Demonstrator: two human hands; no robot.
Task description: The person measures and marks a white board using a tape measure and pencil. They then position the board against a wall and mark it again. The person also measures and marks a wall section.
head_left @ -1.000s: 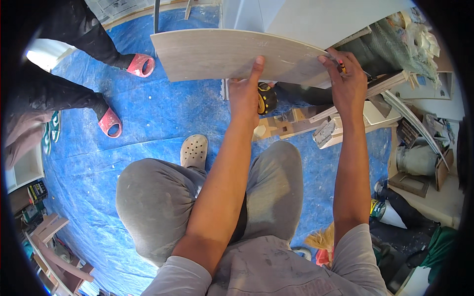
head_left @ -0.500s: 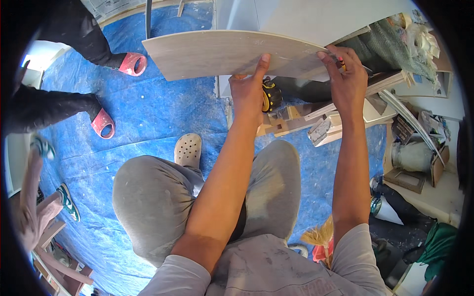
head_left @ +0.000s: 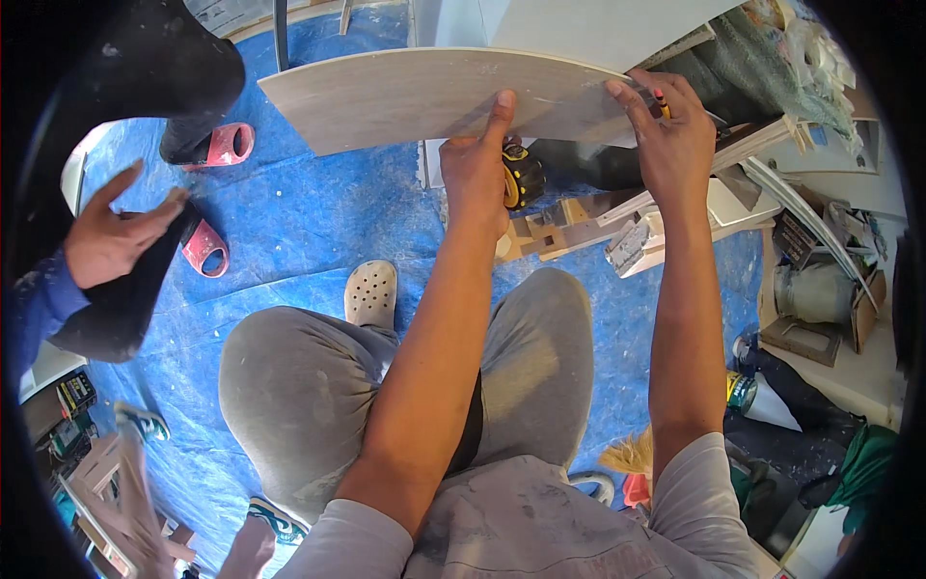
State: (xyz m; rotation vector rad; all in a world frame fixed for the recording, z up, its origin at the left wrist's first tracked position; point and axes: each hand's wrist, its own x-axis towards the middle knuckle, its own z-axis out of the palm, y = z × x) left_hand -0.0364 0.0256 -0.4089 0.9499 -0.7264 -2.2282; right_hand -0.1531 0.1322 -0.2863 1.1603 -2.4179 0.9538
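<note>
A thin, pale wooden board [head_left: 415, 101] is held up in front of me, its long face toward me. My left hand [head_left: 475, 179] grips its lower edge, thumb pressed on the face and the other fingers mostly hidden behind. Against that hand's right side is a round black-and-yellow tape measure [head_left: 524, 177]; whether the palm holds it is hidden. At the board's right end, my right hand [head_left: 678, 135] closes on the edge with thumb and fingers. A yellow-and-black pencil [head_left: 663, 104] with a red end sticks out between those fingers.
Blue sheeting [head_left: 289, 232] covers the floor. Wooden offcuts [head_left: 569, 227] lie beyond my knees, and a white panel [head_left: 569, 29] stands behind the board. At left, another person's hand [head_left: 111, 232] reaches in above pink slippers [head_left: 204, 248]. A straw broom [head_left: 629, 454] lies by my right elbow.
The board and both my hands have shifted slightly up and left in the picture. Another person's hand has come in at left, and a person in green shoes has moved at lower left.
</note>
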